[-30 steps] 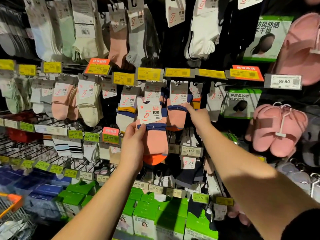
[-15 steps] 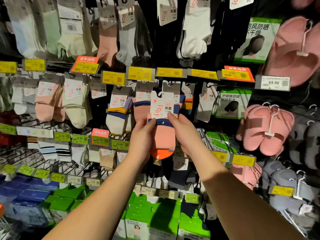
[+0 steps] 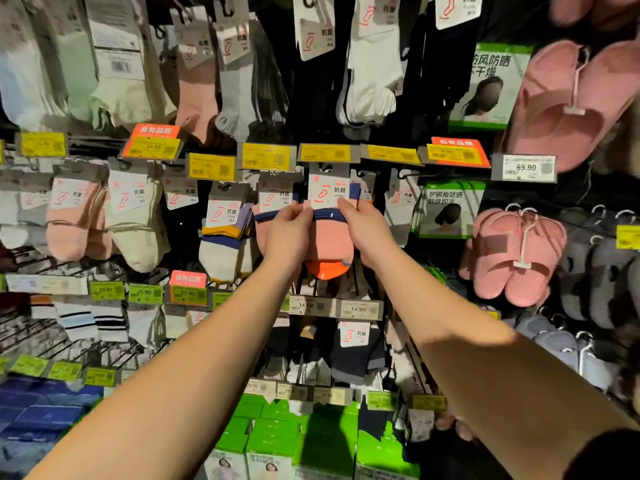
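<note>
Both bare arms stretch forward, left hand [image 3: 288,233] and right hand [image 3: 369,231] pinching, nearly touching.

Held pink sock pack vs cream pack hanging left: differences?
The pink sock pack has a navy cuff band and orange toe; the cream sock pack is one plain colour. The pink sock pack is gripped by the left hand and right hand; the cream sock pack hangs untouched. Both carry a white card with a red sock logo.

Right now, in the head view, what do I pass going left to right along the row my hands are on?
Pink socks → cream socks → white socks → left hand → orange-toed socks → right hand → green pack → pink slippers → grey slippers.
</note>
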The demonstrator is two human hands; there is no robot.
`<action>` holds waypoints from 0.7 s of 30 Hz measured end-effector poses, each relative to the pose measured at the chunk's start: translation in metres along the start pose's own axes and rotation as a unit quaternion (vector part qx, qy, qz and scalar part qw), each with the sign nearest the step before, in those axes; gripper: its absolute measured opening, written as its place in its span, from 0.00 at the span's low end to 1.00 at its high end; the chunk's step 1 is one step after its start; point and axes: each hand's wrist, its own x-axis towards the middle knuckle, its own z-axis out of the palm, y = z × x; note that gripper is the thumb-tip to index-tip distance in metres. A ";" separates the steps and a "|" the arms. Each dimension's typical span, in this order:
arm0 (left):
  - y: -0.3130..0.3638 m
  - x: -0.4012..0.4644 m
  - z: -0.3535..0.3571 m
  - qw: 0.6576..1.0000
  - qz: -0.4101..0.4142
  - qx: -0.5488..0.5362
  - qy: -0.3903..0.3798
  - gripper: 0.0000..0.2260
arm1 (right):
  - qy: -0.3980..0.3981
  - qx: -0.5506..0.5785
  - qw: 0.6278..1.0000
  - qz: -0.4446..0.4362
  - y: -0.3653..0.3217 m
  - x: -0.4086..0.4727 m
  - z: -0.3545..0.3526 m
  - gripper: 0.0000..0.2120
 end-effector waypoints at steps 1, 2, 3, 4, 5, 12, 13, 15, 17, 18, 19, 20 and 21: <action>0.003 0.001 0.002 1.000 -0.002 0.003 0.000 0.13 | -0.001 0.001 1.000 0.005 -0.002 0.002 0.000 0.12; 0.005 0.001 0.003 1.000 -0.004 0.003 0.000 0.09 | -0.002 0.002 1.000 0.009 -0.002 0.005 0.000 0.10; 0.005 0.003 0.004 1.000 -0.005 0.005 0.002 0.06 | -0.002 -0.001 1.000 0.012 -0.002 0.007 0.000 0.09; 0.004 0.004 0.005 1.000 -0.004 0.015 0.002 0.05 | -0.002 -0.005 1.000 0.013 0.000 0.009 -0.001 0.09; 0.002 0.005 0.005 1.000 -0.003 0.021 0.003 0.06 | -0.004 -0.007 1.000 0.014 0.002 0.010 -0.001 0.09; -0.012 0.013 0.005 0.999 -0.004 0.052 0.002 0.10 | 0.005 -0.071 0.997 0.016 0.012 0.015 0.001 0.16; -0.011 0.013 0.005 0.998 -0.006 0.060 0.007 0.12 | 0.004 -0.102 0.995 0.016 0.010 0.017 0.001 0.18; -0.010 0.013 0.005 0.997 -0.007 0.081 0.014 0.14 | -0.002 -0.175 0.984 0.019 0.008 0.020 0.003 0.21; -0.010 0.013 0.006 0.995 -0.007 0.097 0.011 0.14 | -0.010 -0.233 0.972 0.030 0.005 0.023 0.005 0.23; -0.011 0.013 0.006 0.995 -0.007 0.104 0.006 0.16 | -0.013 -0.259 0.965 0.034 0.004 0.023 0.006 0.23; -0.012 0.013 0.007 0.994 -0.007 0.109 0.002 0.17 | -0.014 -0.281 0.959 0.039 0.002 0.026 0.007 0.24; -0.013 0.012 0.008 0.993 -0.006 0.115 -0.003 0.18 | -0.013 -0.301 0.953 0.044 0.000 0.027 0.007 0.24; -0.014 0.013 0.008 0.993 -0.008 0.120 -0.007 0.18 | -0.012 -0.314 0.948 0.052 -0.002 0.028 0.008 0.24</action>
